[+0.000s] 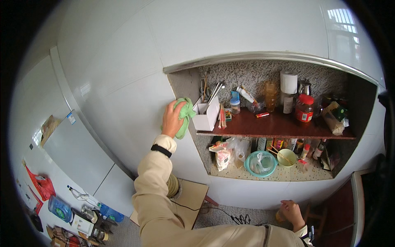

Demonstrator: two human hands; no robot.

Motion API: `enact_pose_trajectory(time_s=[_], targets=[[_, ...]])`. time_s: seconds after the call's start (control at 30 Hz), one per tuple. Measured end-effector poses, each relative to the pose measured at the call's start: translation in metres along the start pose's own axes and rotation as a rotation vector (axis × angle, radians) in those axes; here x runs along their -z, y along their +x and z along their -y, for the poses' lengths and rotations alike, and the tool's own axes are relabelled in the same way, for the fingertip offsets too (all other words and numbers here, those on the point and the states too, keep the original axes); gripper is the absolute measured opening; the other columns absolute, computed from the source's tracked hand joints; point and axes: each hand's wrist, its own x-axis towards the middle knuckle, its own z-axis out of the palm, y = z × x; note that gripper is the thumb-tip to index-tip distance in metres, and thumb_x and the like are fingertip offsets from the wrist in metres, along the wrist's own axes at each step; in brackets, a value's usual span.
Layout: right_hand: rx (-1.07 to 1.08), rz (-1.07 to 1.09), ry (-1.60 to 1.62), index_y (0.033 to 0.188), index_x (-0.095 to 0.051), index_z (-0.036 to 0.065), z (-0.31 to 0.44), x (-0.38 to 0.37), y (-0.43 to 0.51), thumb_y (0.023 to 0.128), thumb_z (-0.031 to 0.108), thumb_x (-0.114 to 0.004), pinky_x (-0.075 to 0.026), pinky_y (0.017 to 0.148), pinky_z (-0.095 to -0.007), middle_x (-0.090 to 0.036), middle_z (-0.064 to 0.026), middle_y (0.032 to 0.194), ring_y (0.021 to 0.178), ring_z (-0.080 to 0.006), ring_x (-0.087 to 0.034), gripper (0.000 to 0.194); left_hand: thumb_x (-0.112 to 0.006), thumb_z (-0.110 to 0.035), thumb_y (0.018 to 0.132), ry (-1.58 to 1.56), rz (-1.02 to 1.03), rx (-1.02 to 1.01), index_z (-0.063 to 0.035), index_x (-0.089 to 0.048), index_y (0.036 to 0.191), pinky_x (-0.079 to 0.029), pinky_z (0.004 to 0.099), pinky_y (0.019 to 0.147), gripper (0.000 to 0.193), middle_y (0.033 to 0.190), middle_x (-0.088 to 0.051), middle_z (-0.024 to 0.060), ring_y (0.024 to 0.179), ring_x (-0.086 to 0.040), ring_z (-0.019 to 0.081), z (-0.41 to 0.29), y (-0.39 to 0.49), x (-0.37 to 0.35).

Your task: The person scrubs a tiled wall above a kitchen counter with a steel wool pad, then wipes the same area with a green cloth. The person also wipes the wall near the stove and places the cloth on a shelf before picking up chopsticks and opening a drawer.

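My left hand (172, 119) grips a green cloth (184, 119) at the left edge of a wall niche, against the white tiled wall. Just right of it, a white utensil holder (207, 119) with chopsticks and metal utensils stands on the dark red shelf (271, 126). Low at the right, my right hand (291, 213) is held below the niche, its fingers partly curled; nothing is clearly seen in it. Under the shelf are a turquoise bowl (261, 175) with a plastic bag in it and a pale green bowl (287, 158) with chopsticks.
The shelf also holds a paper roll (288, 82), a red-lidded jar (305, 108) and a blue-lidded jar (235, 106). Bottles and bags line the lower level. Below stands a small table (193, 197) with a basket (172, 186) and a black cable. A refrigerator (83, 148) is at the left.
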Motion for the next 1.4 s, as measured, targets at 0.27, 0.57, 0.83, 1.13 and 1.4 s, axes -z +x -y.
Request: enact_pose_trajectory(time_s=[0.27, 0.57, 0.83, 1.13, 1.4], targets=[[-0.097, -0.041, -0.040, 0.101, -0.071, 0.001, -0.012, 0.018, -0.023, 0.081, 0.009, -0.066, -0.055, 0.069, -0.0354, -0.069, -0.0166, 0.085, 0.073, -0.0304, -0.068, 0.022, -0.071, -0.004, 0.075, -0.160, -0.500, 0.076, -0.0122, -0.052, 0.130, -0.040, 0.0471, 0.101, 0.059, 0.123, -0.052, 0.0186, 0.117, -0.049, 0.0396, -0.032, 0.155, 0.029], [-0.152, -0.020, -0.063, 0.102, -0.071, 0.002, -0.032, 0.028, -0.039, 0.082, 0.010, -0.067, -0.055, 0.068, -0.0379, -0.069, -0.0186, 0.086, 0.075, -0.0327, -0.068, 0.023, -0.072, -0.017, 0.077, 0.011, -0.327, 0.094, -0.0157, -0.048, 0.134, -0.039, 0.0532, 0.099, 0.062, 0.128, -0.046, 0.0227, 0.117, -0.047, 0.0443, -0.114, 0.169, -0.020], [-0.045, -0.002, -0.046, 0.102, -0.071, 0.004, -0.031, 0.027, -0.007, 0.081, 0.013, -0.068, -0.054, 0.069, -0.0412, -0.068, -0.0163, 0.081, 0.076, -0.0330, -0.067, 0.023, -0.076, -0.016, 0.072, 0.073, -0.364, -0.173, -0.0161, -0.049, 0.133, -0.039, 0.0546, 0.098, 0.067, 0.130, -0.042, 0.0213, 0.120, -0.042, 0.0426, -0.240, 0.182, -0.058], [-0.208, -0.190, 0.012, 0.103, -0.071, 0.003, -0.047, 0.079, -0.063, 0.081, 0.009, -0.067, -0.054, 0.070, -0.0392, -0.067, -0.0164, 0.087, 0.077, -0.0330, -0.067, 0.023, -0.059, -0.011, 0.084, -0.074, -0.448, -0.441, -0.0198, -0.057, 0.123, -0.041, 0.0534, 0.086, 0.041, 0.119, -0.048, 0.0177, 0.114, -0.045, 0.0417, -0.466, 0.232, -0.136], [-0.462, -0.381, -0.051, 0.104, -0.071, 0.003, -0.082, 0.115, -0.149, 0.080, 0.008, -0.068, -0.054, 0.070, -0.0383, -0.067, -0.0166, 0.087, 0.076, -0.0330, -0.067, 0.024, -0.054, 0.003, 0.082, -0.129, -0.295, -0.523, -0.0216, -0.058, 0.131, -0.044, 0.0506, 0.094, 0.055, 0.124, -0.049, 0.0161, 0.116, -0.046, 0.0366, -0.576, 0.249, -0.152]])
